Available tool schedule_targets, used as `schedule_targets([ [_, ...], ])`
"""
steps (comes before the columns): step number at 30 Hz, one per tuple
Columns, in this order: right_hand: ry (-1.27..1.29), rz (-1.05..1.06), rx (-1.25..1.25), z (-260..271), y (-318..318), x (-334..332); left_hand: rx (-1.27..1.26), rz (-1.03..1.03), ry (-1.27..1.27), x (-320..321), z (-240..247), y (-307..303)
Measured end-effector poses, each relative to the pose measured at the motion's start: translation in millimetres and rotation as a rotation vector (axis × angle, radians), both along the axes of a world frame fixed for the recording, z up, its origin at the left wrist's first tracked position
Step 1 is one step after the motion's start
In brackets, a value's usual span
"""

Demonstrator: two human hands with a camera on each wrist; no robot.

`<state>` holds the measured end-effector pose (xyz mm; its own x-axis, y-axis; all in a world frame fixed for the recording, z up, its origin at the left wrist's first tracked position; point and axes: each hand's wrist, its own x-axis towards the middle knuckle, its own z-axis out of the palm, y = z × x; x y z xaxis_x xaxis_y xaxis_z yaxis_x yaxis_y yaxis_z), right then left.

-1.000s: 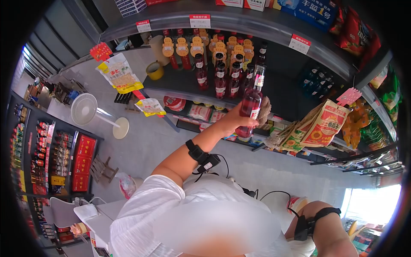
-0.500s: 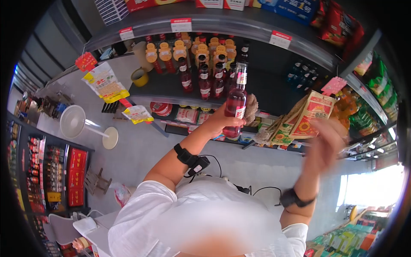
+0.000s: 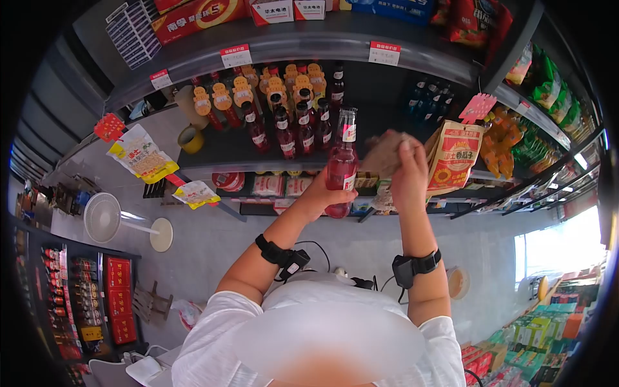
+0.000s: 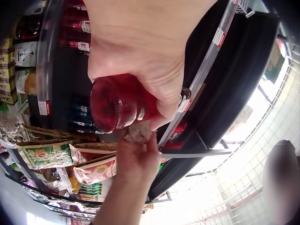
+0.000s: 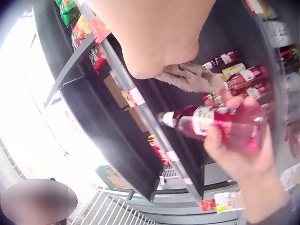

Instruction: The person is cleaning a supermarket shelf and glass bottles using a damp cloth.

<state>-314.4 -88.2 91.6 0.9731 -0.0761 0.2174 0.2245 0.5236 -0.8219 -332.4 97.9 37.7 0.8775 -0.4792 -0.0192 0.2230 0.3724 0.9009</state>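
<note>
My left hand (image 3: 316,197) grips a glass bottle of pinkish-red drink (image 3: 342,171) round its lower body, neck up, in front of the shelf. In the left wrist view the bottle's round base (image 4: 105,105) faces the camera. To its right, my right hand (image 3: 411,175) pinches a grey-brown cloth (image 3: 385,155), blurred in the head view. The right wrist view has the cloth (image 5: 192,77) hanging close by the side of the bottle (image 5: 229,126). Several similar red bottles (image 3: 284,134) stand on the shelf behind.
The dark shelf (image 3: 225,148) also carries bottles with round orange tags (image 3: 242,92), a yellow mug (image 3: 190,138) and blue bottles (image 3: 428,100). Sunflower-seed bags (image 3: 455,155) hang at the right, snack bags (image 3: 140,155) at the left. A white fan (image 3: 103,218) stands on the floor.
My right hand has risen from the lower right and taken the cloth, which was beside the bottle at the left hand. The left hand still holds the bottle; the view has shifted right.
</note>
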Motion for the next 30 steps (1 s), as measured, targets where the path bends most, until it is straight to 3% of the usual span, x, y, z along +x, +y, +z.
schedule_targets([
  [2,-0.174,-0.159,-0.107,25,5,-9,0.007,-0.005,0.001,-2,0,-3],
  [5,-0.651,-0.409,-0.785,40,18,-10,-0.002,0.006,0.0,-3,-8,-10],
  [7,-0.894,-0.409,-1.129,39,34,-1,-0.001,0.04,-0.043,-4,-9,-18],
  [10,-0.887,-0.298,-1.24,23,48,-12,0.089,0.185,-0.253,-3,-2,-22],
  [13,-0.921,-0.159,-1.265,11,44,-22,0.073,0.172,-0.289,-2,-11,-16],
  [17,-0.979,-0.022,-1.125,-7,28,-22,0.05,0.146,-0.287,3,-21,-9],
  [20,-0.714,-0.189,-0.755,-2,21,-23,0.038,0.075,-0.041,4,-17,-9],
  [23,-0.337,-0.237,-0.29,27,20,-17,0.125,0.028,-0.03,3,-9,-8],
  [26,-0.441,-0.404,-0.682,38,32,0,0.165,0.049,-0.165,-3,-5,-17],
  [27,-0.393,-0.347,-0.618,33,42,8,0.157,0.032,-0.151,-5,-3,-20],
  [29,-0.025,-0.033,-0.264,32,41,8,0.142,0.005,-0.124,-8,2,-22],
  [30,-0.008,0.061,-0.191,31,39,11,0.137,-0.029,-0.123,-7,2,-21],
])
